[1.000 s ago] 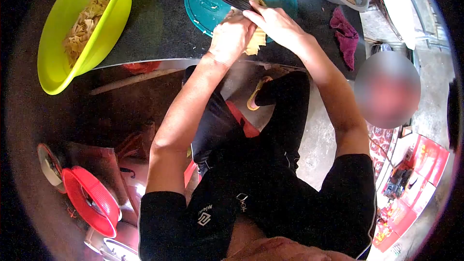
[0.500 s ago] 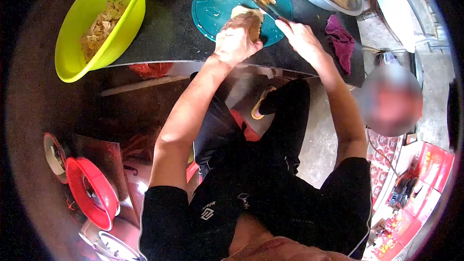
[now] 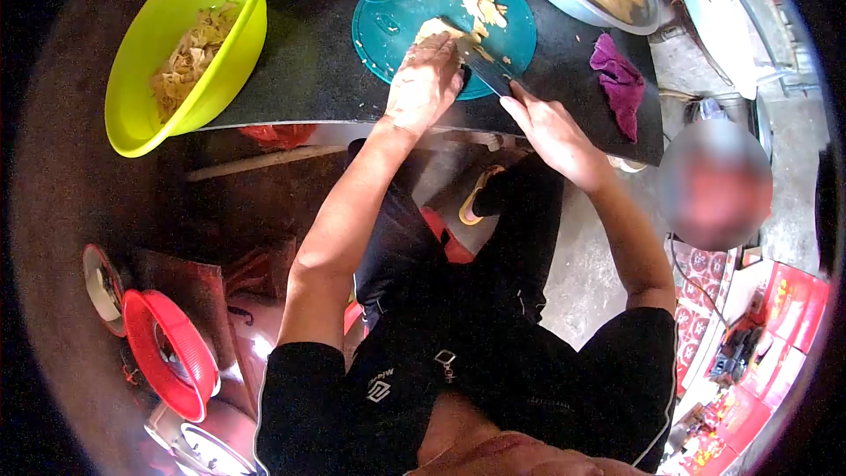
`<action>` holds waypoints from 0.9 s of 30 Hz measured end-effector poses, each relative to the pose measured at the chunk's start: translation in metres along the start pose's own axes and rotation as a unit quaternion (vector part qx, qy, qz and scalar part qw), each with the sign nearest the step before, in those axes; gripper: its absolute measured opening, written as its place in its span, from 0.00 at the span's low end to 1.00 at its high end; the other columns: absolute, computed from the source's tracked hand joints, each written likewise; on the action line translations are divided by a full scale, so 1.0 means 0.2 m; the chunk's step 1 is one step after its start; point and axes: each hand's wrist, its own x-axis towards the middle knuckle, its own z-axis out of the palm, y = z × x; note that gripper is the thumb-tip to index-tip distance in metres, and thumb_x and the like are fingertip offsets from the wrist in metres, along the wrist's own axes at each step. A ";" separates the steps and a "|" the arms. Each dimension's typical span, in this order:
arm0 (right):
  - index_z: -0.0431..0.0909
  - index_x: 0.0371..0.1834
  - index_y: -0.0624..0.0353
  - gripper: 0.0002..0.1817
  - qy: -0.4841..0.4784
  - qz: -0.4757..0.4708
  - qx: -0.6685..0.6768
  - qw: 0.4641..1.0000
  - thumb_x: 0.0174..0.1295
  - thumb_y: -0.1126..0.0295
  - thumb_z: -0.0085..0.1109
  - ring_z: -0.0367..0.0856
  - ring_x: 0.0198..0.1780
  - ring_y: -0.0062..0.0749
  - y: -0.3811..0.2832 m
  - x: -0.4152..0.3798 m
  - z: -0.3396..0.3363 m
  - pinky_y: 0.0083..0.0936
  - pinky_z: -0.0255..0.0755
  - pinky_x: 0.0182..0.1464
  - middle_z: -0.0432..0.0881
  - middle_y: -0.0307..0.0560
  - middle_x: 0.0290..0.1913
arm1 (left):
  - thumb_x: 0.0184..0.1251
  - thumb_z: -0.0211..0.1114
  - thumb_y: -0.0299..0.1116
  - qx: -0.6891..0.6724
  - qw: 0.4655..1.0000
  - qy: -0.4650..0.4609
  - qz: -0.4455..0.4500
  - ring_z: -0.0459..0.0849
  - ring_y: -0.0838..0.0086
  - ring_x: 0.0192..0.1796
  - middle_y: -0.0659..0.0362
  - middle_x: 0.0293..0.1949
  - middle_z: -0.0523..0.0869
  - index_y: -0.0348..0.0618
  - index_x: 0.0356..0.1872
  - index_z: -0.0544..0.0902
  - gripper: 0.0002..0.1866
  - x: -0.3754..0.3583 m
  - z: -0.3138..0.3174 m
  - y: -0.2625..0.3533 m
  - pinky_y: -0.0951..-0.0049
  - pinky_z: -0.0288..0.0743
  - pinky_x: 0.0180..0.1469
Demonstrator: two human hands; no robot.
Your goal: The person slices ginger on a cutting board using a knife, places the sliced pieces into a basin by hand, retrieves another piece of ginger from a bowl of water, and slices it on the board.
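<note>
On a round teal cutting board (image 3: pixel 379 48) with a yellow handle lies a pale yellow piece of food that looks like bamboo shoot (image 3: pixel 434 28). My left hand (image 3: pixel 425 84) presses down on it with curled fingers, covering much of it. A knife (image 3: pixel 486 69) is gripped in my right hand (image 3: pixel 553 134); its blade slants across the board beside my left fingertips. Cut slices (image 3: pixel 480 4) are scattered beyond the blade, on the far side of the board.
A lime-green basin (image 3: pixel 242 62) with shredded food stands at left. At upper right is a pale blue basin (image 3: pixel 648 13) holding long yellowish pieces. A purple cloth (image 3: pixel 619 84) lies right of the board, near the table edge. Red baskets (image 3: pixel 163 361) sit low at left.
My right hand and the knife have moved down and toward me. My left hand's fingers have shifted on the piece, and the slices lie more spread out beyond the blade.
</note>
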 end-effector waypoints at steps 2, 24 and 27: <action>0.68 0.58 0.72 0.29 -0.011 -0.011 -0.047 0.999 0.75 0.51 0.40 0.81 0.38 0.66 0.07 0.07 0.06 0.51 0.75 0.40 0.79 0.75 0.32 | 0.57 0.66 0.28 -0.010 0.999 -0.019 -0.026 0.77 0.53 0.61 0.45 0.58 0.79 0.36 0.52 0.81 0.20 0.00 -0.01 0.01 0.63 0.71 0.65; 0.67 0.68 0.55 0.31 -0.042 0.011 -0.155 0.987 0.70 0.45 0.48 0.83 0.40 0.65 0.00 0.20 -0.02 0.52 0.77 0.43 0.81 0.72 0.33 | 0.57 0.64 0.34 0.093 0.990 -0.104 0.019 0.82 0.53 0.51 0.44 0.47 0.84 0.35 0.45 0.82 0.16 -0.02 -0.06 0.00 0.61 0.76 0.58; 0.68 0.67 0.56 0.32 -0.059 0.022 -0.119 0.991 0.70 0.44 0.44 0.82 0.47 0.65 0.04 0.40 0.03 0.50 0.76 0.50 0.81 0.72 0.41 | 0.57 0.64 0.33 0.076 0.988 -0.137 -0.013 0.82 0.53 0.51 0.45 0.45 0.85 0.37 0.43 0.83 0.14 -0.01 -0.07 0.00 0.61 0.77 0.57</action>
